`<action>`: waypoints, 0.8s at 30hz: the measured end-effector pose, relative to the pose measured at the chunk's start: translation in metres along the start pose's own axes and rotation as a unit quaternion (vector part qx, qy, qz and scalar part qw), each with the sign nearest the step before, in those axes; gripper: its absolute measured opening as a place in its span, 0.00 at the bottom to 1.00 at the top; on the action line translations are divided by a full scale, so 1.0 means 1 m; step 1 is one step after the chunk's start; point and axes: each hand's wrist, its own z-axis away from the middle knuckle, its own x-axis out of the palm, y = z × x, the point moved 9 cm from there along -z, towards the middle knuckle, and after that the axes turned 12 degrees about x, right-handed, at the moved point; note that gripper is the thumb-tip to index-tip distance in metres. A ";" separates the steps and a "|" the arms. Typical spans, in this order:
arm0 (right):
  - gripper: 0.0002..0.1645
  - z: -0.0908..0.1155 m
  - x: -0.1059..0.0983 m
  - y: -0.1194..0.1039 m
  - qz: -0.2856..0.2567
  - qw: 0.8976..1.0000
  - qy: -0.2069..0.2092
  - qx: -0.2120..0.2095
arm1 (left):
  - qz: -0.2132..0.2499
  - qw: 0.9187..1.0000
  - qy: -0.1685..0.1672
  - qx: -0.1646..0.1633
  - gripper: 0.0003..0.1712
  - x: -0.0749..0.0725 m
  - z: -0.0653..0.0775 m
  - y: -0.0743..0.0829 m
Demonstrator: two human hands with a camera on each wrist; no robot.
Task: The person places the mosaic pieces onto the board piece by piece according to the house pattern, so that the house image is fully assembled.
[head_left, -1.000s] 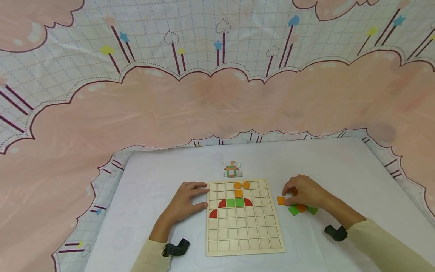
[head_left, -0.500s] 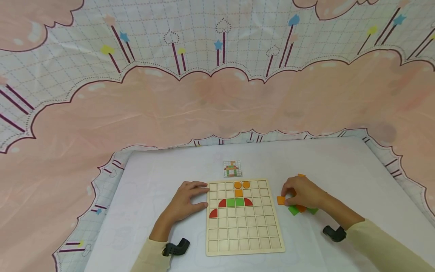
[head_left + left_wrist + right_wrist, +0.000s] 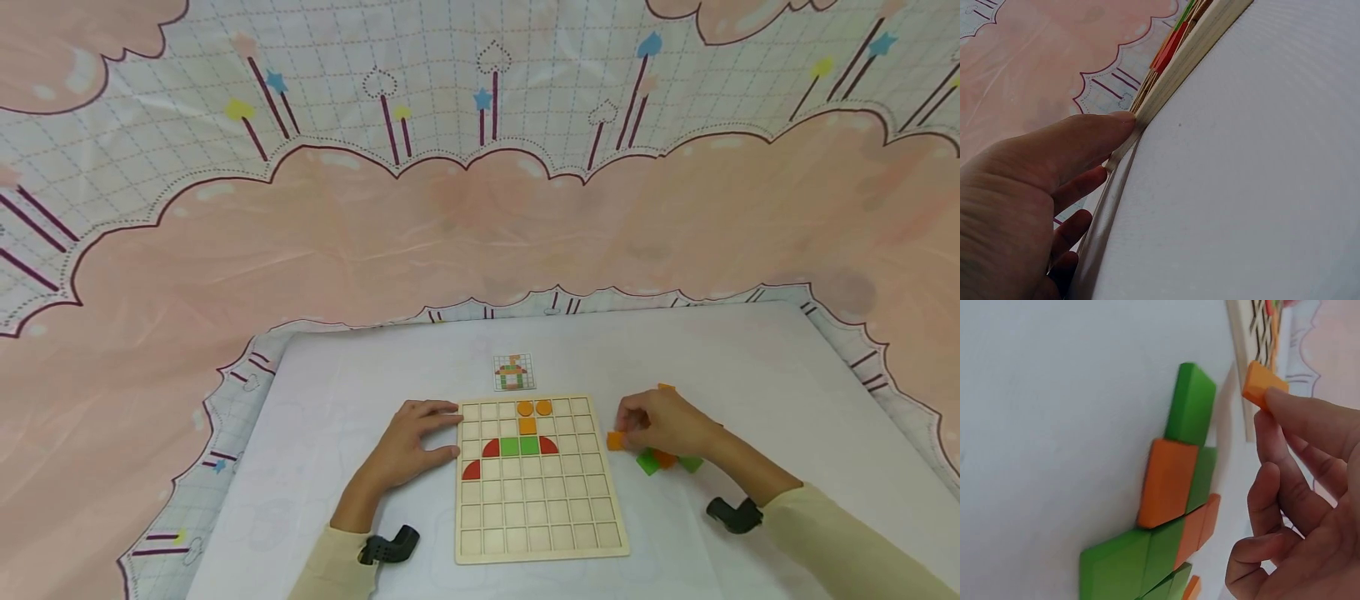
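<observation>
A wooden grid board [image 3: 551,533] lies on the table, with red quarter-circles, green squares, orange circles and an orange square set in its upper cells. My left hand [image 3: 408,446] rests at the board's left edge, its thumb and fingertips touching the rim. Between thumb and fingers, my right hand [image 3: 669,423] pinches an orange square tile [image 3: 1263,381], raised above the table to the right of the board. Loose green tiles [image 3: 1166,550] and orange tiles [image 3: 1169,481] lie together beneath that hand, partly hidden by it in the head view.
A small pattern card [image 3: 513,372] lies just beyond the board's far edge. The white tabletop [image 3: 360,367] surrounds the board. Behind it hangs a pink and white printed cloth [image 3: 480,233].
My right hand has shifted slightly left toward the board, carrying the orange square tile with it. The left hand and the board have stayed in place.
</observation>
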 end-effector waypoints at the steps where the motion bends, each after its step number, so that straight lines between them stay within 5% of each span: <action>1: 0.07 0.000 -0.001 -0.001 -0.005 1.000 0.003 -0.002 | -0.001 1.000 -0.001 0.000 0.28 0.000 0.000 0.000; 24: 0.08 -0.027 0.021 -0.038 -0.075 0.997 -0.009 0.001 | 0.005 1.000 -0.003 -0.006 0.27 0.001 0.000 -0.002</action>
